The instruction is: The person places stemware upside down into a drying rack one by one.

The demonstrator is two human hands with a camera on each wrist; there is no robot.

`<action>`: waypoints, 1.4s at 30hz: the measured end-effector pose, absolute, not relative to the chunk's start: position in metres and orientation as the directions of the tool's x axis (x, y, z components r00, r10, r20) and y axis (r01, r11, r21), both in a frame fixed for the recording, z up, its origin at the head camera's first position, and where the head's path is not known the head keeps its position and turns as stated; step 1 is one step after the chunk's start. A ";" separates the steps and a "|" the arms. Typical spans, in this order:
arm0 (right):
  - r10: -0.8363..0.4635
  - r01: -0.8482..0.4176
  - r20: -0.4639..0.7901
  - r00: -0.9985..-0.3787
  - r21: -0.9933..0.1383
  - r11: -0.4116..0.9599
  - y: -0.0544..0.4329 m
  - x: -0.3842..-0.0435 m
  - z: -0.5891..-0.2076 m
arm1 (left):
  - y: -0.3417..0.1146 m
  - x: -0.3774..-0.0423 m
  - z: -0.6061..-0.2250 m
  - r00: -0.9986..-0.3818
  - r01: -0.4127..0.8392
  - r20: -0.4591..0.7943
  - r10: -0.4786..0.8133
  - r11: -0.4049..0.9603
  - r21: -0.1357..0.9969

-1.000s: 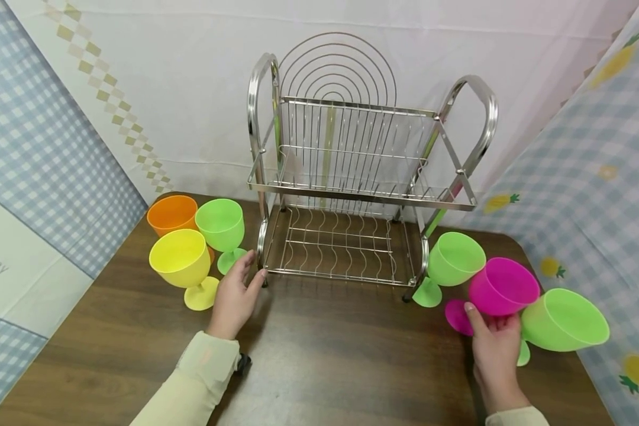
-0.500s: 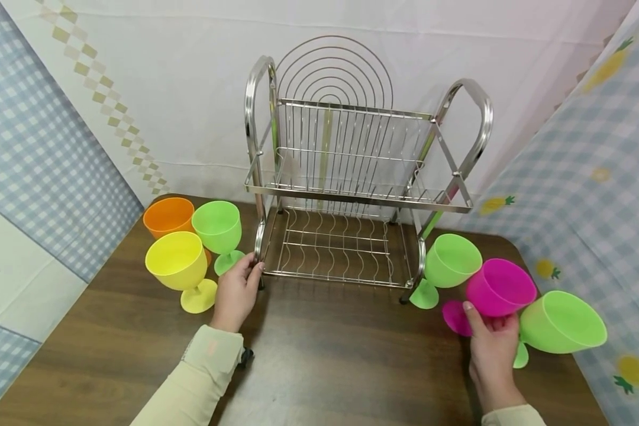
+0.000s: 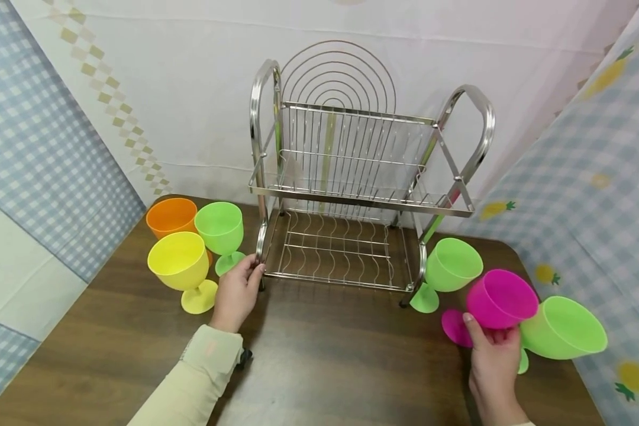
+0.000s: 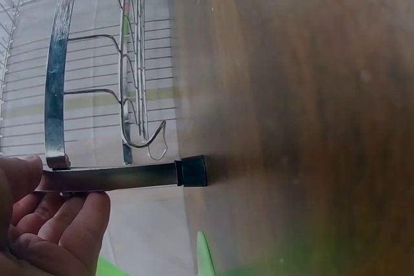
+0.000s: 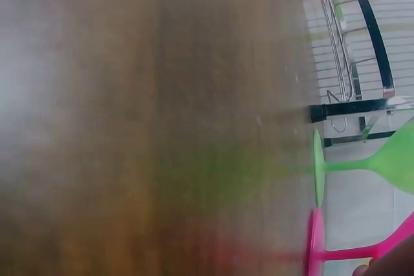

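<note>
"Which goblet is in hand?"
"The magenta plastic-looking goblet with a round foot. The right hand grips it just under the bowl, thumb on one side, fingers curled on the other. In the right wrist view its foot is down by the tabletop."

"And the other grip?"
"The left hand pinches the two-tier silver metal dish rack low on its front left upright, thumb against fingers. Below those fingers, the upright ends in a black cap."

"What's near the right grip?"
"A light-green plastic-looking goblet ahead of it, on the rack side, and a second lime goblet just to its right. I can't tell whether either touches the magenta one."

"Near the left grip?"
"A yellow stemmed goblet to its left, a bright green goblet just ahead, and an orange goblet farther out, partly hidden by the yellow one."

"Further off?"
"Beneath both grips, a brown wood-grain table; beyond them, a white cloth backdrop."
</note>
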State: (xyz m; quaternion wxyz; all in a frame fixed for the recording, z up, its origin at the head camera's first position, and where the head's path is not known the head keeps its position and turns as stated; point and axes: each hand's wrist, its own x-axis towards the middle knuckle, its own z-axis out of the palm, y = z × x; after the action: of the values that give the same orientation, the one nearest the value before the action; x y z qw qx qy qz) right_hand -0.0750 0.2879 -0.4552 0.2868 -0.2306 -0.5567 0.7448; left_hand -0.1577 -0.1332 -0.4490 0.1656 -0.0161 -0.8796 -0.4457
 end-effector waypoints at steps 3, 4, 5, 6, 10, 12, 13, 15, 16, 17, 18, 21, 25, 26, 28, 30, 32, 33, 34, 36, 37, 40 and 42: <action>0.683 -0.157 -0.029 -0.730 -0.965 -0.210 0.287 -0.069 -0.455 | -0.131 -0.158 -0.449 -0.946 0.175 0.303 -0.118 0.600 0.781; 0.682 -0.150 -0.030 -0.731 -0.968 -0.203 0.287 -0.067 -0.455 | -0.131 -0.159 -0.449 -0.945 0.176 0.303 -0.119 0.599 0.782; 0.681 -0.141 -0.033 -0.731 -0.970 -0.198 0.287 -0.064 -0.455 | -0.131 -0.159 -0.449 -0.945 0.176 0.304 -0.119 0.598 0.782; 0.681 -0.136 -0.037 -0.731 -0.971 -0.198 0.286 -0.062 -0.455 | -0.130 -0.159 -0.449 -0.944 0.178 0.307 -0.119 0.600 0.780; 0.677 -0.127 -0.029 -0.735 -0.975 -0.180 0.283 -0.054 -0.455 | -0.130 -0.160 -0.448 -0.943 0.180 0.312 -0.119 0.605 0.775; 0.677 -0.130 -0.015 -0.735 -0.978 -0.163 0.281 -0.051 -0.455 | -0.130 -0.160 -0.448 -0.942 0.180 0.313 -0.120 0.608 0.774; 0.675 -0.130 -0.005 -0.738 -0.980 -0.149 0.280 -0.049 -0.455 | -0.130 -0.159 -0.448 -0.942 0.179 0.313 -0.120 0.608 0.773; 0.673 -0.123 0.008 -0.739 -0.985 -0.122 0.278 -0.046 -0.455 | -0.130 -0.159 -0.448 -0.942 0.178 0.314 -0.122 0.611 0.771; 0.673 -0.114 0.013 -0.740 -0.988 -0.107 0.277 -0.045 -0.455 | -0.130 -0.159 -0.447 -0.942 0.177 0.313 -0.122 0.611 0.772; 0.668 -0.108 0.015 -0.744 -0.989 -0.097 0.277 -0.044 -0.455 | -0.130 -0.159 -0.447 -0.942 0.176 0.312 -0.123 0.611 0.772; 0.663 -0.097 0.015 -0.748 -0.991 -0.087 0.276 -0.043 -0.455 | -0.130 -0.159 -0.447 -0.942 0.174 0.311 -0.124 0.611 0.772; 0.650 -0.036 -0.006 -0.760 -0.998 -0.052 0.275 -0.039 -0.455 | -0.130 -0.158 -0.447 -0.943 0.173 0.309 -0.126 0.605 0.777; 0.624 0.053 -0.034 -0.781 -0.999 0.011 0.276 -0.033 -0.453 | -0.131 -0.157 -0.448 -0.943 0.180 0.309 -0.125 0.589 0.788; 0.615 0.066 -0.037 -0.788 -0.998 0.024 0.276 -0.032 -0.453 | -0.132 -0.156 -0.448 -0.943 0.183 0.309 -0.125 0.579 0.794; 0.589 0.080 -0.041 -0.807 -0.996 0.040 0.275 -0.030 -0.451 | -0.132 -0.155 -0.448 -0.943 0.192 0.307 -0.126 0.548 0.814; 0.558 0.071 -0.035 -0.829 -0.996 0.044 0.274 -0.029 -0.450 | -0.133 -0.153 -0.449 -0.944 0.202 0.304 -0.128 0.504 0.840; 0.519 0.048 -0.011 -0.855 -0.997 0.059 0.272 -0.027 -0.450 | -0.133 -0.151 -0.449 -0.943 0.212 0.304 -0.133 0.462 0.861; 0.497 0.037 0.006 -0.867 -0.996 0.076 0.272 -0.025 -0.449 | -0.133 -0.150 -0.449 -0.942 0.218 0.306 -0.136 0.444 0.869; 0.475 0.023 0.026 -0.880 -0.995 0.097 0.270 -0.025 -0.449 | -0.133 -0.149 -0.449 -0.940 0.225 0.311 -0.139 0.430 0.874; 0.433 0.005 0.066 -0.899 -0.987 0.160 0.268 -0.023 -0.449 | -0.134 -0.146 -0.449 -0.936 0.240 0.321 -0.146 0.401 0.884; 0.416 0.003 0.087 -0.905 -0.977 0.212 0.267 -0.022 -0.448 | -0.134 -0.144 -0.449 -0.933 0.250 0.328 -0.146 0.388 0.887; 0.379 0.005 0.136 -0.915 -0.937 0.350 0.262 -0.020 -0.447 | -0.135 -0.137 -0.448 -0.930 0.269 0.338 -0.141 0.364 0.892; 0.368 0.011 0.159 -0.916 -0.907 0.420 0.259 -0.018 -0.446 | -0.135 -0.133 -0.448 -0.929 0.282 0.346 -0.130 0.358 0.890</action>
State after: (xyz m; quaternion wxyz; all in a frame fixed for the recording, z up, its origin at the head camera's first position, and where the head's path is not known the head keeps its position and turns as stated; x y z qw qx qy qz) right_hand -0.0183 0.2590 -0.4460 0.1694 -0.1146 -0.8254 0.5262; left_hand -0.1327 -0.1352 -0.4479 0.1822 -0.0474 -0.8037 -0.5645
